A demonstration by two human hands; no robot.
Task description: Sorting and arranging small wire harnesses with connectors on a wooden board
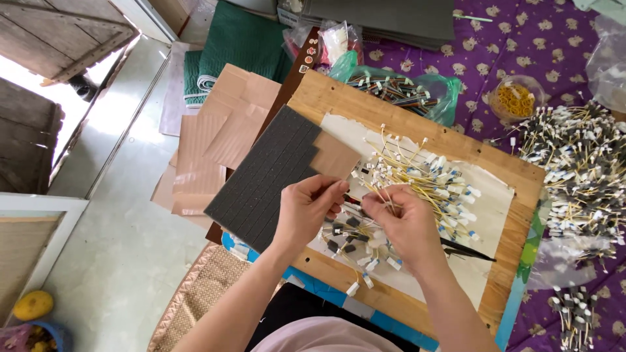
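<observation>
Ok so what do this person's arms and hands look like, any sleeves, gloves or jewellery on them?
Both arms are bare from wrist to elbow, with no sleeves reaching into view. The left hand and right hand wear no gloves, and no rings, watch or bracelets show on fingers or wrists. The fingernails look short and unpainted. At the bottom edge, a pale pink garment covers the person's body.

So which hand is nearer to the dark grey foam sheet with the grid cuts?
Left. The left hand is at the foam sheet, overlapping its right edge in the head view. The right hand is farther right, over the yellow wire bundle on the wooden board.
</observation>
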